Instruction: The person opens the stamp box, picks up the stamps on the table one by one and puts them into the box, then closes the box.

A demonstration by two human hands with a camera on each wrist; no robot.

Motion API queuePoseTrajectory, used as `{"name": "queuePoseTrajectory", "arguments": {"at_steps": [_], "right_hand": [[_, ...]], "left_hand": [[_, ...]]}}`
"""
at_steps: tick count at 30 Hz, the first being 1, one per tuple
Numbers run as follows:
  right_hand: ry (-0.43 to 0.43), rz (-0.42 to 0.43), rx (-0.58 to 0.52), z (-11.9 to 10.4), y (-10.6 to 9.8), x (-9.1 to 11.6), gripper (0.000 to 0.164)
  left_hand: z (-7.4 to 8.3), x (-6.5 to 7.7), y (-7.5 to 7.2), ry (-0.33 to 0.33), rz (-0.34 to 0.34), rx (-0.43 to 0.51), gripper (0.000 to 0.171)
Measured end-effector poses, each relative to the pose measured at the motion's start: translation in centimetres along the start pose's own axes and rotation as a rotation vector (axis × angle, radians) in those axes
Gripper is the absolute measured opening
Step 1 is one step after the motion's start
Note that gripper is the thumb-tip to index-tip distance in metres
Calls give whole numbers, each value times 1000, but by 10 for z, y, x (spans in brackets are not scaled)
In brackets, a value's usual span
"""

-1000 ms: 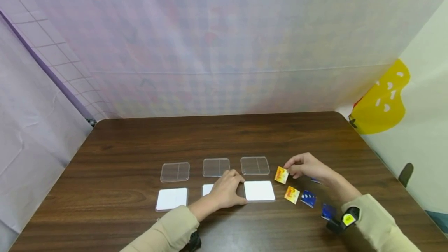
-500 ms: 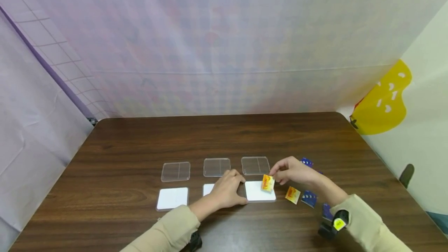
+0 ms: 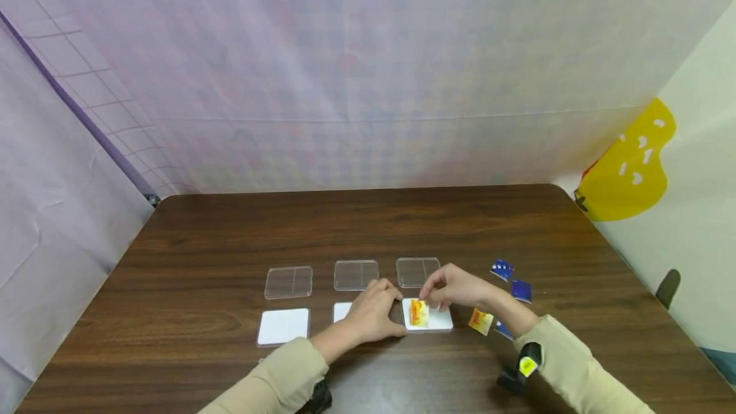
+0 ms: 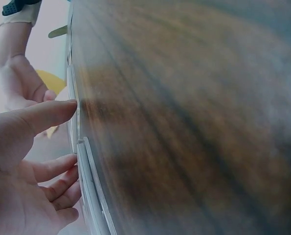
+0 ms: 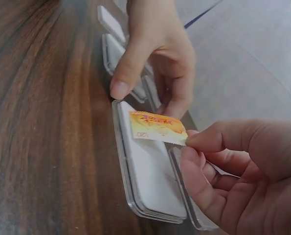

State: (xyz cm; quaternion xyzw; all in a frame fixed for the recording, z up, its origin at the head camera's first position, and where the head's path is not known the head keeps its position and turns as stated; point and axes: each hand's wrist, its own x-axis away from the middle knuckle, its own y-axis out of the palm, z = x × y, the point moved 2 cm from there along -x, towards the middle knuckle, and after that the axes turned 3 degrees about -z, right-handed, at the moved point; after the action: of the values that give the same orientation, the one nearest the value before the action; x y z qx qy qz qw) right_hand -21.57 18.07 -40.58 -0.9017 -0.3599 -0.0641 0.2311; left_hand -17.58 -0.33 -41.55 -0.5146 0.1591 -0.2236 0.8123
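Observation:
My right hand (image 3: 457, 286) pinches a yellow-orange postage stamp (image 5: 157, 126) with perforated edges between thumb and fingertips. The stamp is at the left half of the white pad in the right-hand clear plastic case (image 5: 155, 181); whether it lies fully flat I cannot tell. My left hand (image 3: 370, 315) touches that case's left edge, its thumb at the near corner and a finger at the far one. Its palm hides most of the middle white-padded case (image 3: 340, 312). Another yellow stamp (image 3: 480, 321) lies just right of the right-hand case, partly under my right forearm.
A third white-padded case (image 3: 283, 326) sits at the left. Behind the row lie three clear lids (image 3: 289, 282). Blue stamps (image 3: 502, 269) are spread on the right of the brown wooden table (image 3: 368, 229), one partly covered by my arm. A pale curtain hangs behind.
My right hand has carried the yellow stamp leftward from beside the right-hand case onto its white pad. Blue stamps behind the arm have come into view. My left hand has stayed put.

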Motion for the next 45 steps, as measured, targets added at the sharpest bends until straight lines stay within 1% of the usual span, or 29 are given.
{"name": "queuePoseTrajectory", "arguments": {"at_steps": [3,7,10,15,18,23,30,40,45], "right_hand": [[-28,24,60,1,3,-4,13],[-88,82,222,-1,8,-6,7],[-130,131,339,-5,10,-7,8],[-197,200,469,-8,13,-7,11],[-226,224,503,-8,13,-7,13],[-252,240,523,-8,15,-7,13],[-276,263,534,-7,20,-7,12],[-305,316,593,-3,23,-7,13],[-307,330,603,-1,24,-7,12]], "left_hand": [[0,0,1,1,-3,1,53],[-1,0,1,-1,-8,8,53],[-1,0,1,-2,-11,10,53],[-1,0,0,-2,-13,7,54],[-1,0,0,-4,-13,8,54],[-1,0,1,3,-1,-1,53],[-2,-1,3,9,23,-12,51],[0,1,1,11,34,-6,51],[0,1,2,10,30,-7,51]]}}
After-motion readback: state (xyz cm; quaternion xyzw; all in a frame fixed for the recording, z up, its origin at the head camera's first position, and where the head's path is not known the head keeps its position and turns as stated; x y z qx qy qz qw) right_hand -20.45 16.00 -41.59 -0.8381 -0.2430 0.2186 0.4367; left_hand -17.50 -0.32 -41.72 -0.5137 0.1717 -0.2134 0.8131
